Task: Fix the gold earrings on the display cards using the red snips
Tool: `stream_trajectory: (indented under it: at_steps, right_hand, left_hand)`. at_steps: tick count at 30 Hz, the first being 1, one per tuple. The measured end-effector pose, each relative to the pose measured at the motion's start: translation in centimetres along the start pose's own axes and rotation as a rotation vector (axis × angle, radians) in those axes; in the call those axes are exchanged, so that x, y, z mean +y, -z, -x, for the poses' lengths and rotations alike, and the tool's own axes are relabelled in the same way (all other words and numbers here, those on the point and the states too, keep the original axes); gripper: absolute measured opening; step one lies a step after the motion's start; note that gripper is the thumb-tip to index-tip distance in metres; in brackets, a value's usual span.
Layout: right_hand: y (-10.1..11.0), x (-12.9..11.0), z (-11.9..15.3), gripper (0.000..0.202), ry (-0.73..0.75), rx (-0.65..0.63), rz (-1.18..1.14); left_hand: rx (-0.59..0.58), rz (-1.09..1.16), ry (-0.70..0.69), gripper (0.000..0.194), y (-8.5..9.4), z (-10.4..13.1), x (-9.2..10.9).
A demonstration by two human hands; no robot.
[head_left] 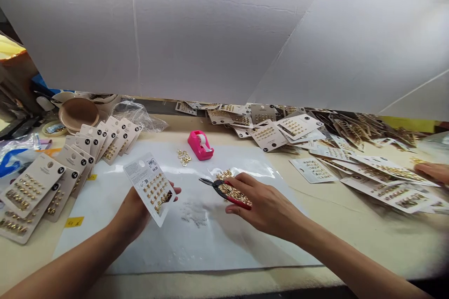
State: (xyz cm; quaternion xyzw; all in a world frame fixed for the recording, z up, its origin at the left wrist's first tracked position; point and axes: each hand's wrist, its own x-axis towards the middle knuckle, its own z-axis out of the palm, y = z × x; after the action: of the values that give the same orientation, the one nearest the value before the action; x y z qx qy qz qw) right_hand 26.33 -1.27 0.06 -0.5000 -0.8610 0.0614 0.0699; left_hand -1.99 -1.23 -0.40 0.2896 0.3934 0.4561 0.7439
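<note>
My left hand (pixel 135 210) grips an earring card (pixel 147 182) from behind, tilted over the white sheet; rows of small gold pieces and a price label show on its face. In my right hand (pixel 259 203) are pliers (pixel 220 188) with red handles and dark jaws, the tips pointing left toward the card but apart from it. Beneath the pliers lies a pile of small gold pieces (pixel 233 192). A scatter of tiny clear bits (pixel 194 214) rests between my hands. Gold rings (pixel 184 157) form a small group farther back.
A pink tape dispenser (pixel 200 145) stands at the sheet's back edge. Carded earrings fan out at left (pixel 33 184) and heap up at right (pixel 382 173). Another person's hand (pixel 433 171) reaches in at the right edge. Bowls (pixel 79 113) and a plastic bag (pixel 138 116) sit back left.
</note>
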Motion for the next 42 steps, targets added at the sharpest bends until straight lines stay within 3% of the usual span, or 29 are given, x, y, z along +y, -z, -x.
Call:
stream_trajectory:
  at_steps: [4,9,25,42]
  right_hand:
    - [-0.1,-3.6,-0.3,0.045,0.053,0.130,-0.110]
    - [-0.4,-6.0,-1.2,0.049,0.068,0.125,-0.075]
    - [-0.6,-6.5,-1.6,0.046,0.080,0.049,-0.119]
    - [-0.7,-7.2,-2.7,0.034,0.127,-0.033,-0.105]
  left_hand:
    - [0.020,0.035,-0.002,0.037,-0.1,0.1,0.1]
    - [0.005,0.006,-0.017,0.033,0.1,0.0,-0.1]
    - [-0.009,-0.027,-0.022,0.027,0.4,0.1,-0.4]
    - [0.092,-0.050,-0.037,0.036,0.1,0.1,0.0]
